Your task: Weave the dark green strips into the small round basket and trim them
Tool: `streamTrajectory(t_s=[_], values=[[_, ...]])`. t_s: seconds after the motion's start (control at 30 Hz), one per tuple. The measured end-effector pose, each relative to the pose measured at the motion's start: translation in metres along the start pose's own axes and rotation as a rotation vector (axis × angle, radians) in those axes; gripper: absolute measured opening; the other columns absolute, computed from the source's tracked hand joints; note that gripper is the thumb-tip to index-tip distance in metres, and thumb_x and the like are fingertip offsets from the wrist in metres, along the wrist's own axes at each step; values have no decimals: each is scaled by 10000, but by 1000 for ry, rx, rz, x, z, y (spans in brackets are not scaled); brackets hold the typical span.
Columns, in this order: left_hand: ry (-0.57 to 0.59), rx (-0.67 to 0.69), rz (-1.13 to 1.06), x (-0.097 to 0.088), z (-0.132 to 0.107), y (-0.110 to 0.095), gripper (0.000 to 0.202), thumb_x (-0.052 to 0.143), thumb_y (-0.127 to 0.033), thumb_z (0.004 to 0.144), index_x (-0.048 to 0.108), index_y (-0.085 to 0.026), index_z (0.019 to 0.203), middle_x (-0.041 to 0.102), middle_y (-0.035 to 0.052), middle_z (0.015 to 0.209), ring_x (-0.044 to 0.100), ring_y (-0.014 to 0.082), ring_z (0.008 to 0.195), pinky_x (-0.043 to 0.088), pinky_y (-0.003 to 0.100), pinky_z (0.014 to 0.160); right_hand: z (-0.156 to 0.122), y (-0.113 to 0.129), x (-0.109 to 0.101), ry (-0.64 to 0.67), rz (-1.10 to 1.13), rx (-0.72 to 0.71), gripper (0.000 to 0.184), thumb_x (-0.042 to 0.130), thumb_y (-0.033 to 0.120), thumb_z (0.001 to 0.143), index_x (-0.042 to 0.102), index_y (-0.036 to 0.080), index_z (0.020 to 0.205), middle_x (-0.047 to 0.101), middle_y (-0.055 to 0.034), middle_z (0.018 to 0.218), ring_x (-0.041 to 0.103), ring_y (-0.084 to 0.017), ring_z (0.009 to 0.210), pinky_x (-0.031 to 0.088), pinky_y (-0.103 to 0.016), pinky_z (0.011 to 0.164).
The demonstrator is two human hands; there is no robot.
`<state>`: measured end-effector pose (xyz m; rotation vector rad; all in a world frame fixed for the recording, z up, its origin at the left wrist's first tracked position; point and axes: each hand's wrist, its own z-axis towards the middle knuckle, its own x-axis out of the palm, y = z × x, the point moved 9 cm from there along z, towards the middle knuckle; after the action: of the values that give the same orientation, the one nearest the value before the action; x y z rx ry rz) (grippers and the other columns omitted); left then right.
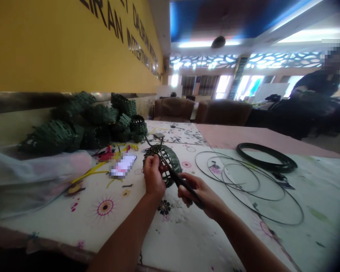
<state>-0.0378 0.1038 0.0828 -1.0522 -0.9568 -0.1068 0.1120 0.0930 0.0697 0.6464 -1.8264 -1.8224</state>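
Observation:
A small dark green woven basket [172, 156] lies tilted on the table, with open gaps in its weave facing me. Closed on the near left edge of the basket is my left hand [154, 177], its fingers bent against the strands. My right hand [194, 190] is wrapped round the dark handles of long, slim pliers [184, 182]. The pliers' tip points up and left to the basket's edge, close to my left fingertips. What the tip touches is hidden. Loose strand ends stick up at the basket's far left side.
Several green woven baskets [102, 115] are piled along the wall. A phone [123, 166] and yellow strips [92, 170] lie left, beside a translucent plastic bag [31, 181]. To the right are a dark coil [266, 156] and loose looped strand [297, 204]. A person [314, 87] is at far right.

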Motion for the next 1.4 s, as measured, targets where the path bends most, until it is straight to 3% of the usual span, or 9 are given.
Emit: streamTrajectory(t_s=[0.33,0.57,0.8,1.0,1.23,1.4], values=[[113,-85,111,9,-9,18,390,747,-434,739,457,-184,664,419,-63,536,383,75,491,319,217,487,1,6,-4,-61,-83,-11,301,675,273,702,568,194,972,539,55,615,492,-91,479,436,-233,452],[127,-115,93,10,-8,23,423,772,-451,704,448,-182,665,406,-68,531,375,69,481,299,210,473,4,2,-4,-92,28,-46,378,771,412,708,563,190,933,505,78,557,414,-68,422,344,-200,381],[116,-124,108,7,-8,29,389,749,-435,719,451,-187,682,414,-68,542,384,71,491,306,213,483,5,2,-3,-138,38,-44,315,760,375,726,573,186,894,493,92,500,365,-55,363,271,-186,335],[120,-133,98,7,-7,30,406,752,-452,713,443,-188,686,406,-68,549,374,69,492,294,210,480,4,1,-4,-126,38,-61,325,756,400,738,570,183,894,492,91,502,370,-55,360,276,-182,322],[180,-96,205,10,-11,31,361,690,-430,783,441,-190,679,436,-60,541,408,81,494,335,218,495,4,1,-10,-103,-49,-31,397,739,462,757,561,172,961,557,52,583,470,-75,440,390,-195,396],[169,-120,221,9,-11,34,359,682,-435,783,443,-185,686,446,-62,538,413,77,493,336,206,493,5,1,-10,-121,-29,-40,393,761,445,732,565,171,934,501,85,524,384,-50,395,317,-178,360]])
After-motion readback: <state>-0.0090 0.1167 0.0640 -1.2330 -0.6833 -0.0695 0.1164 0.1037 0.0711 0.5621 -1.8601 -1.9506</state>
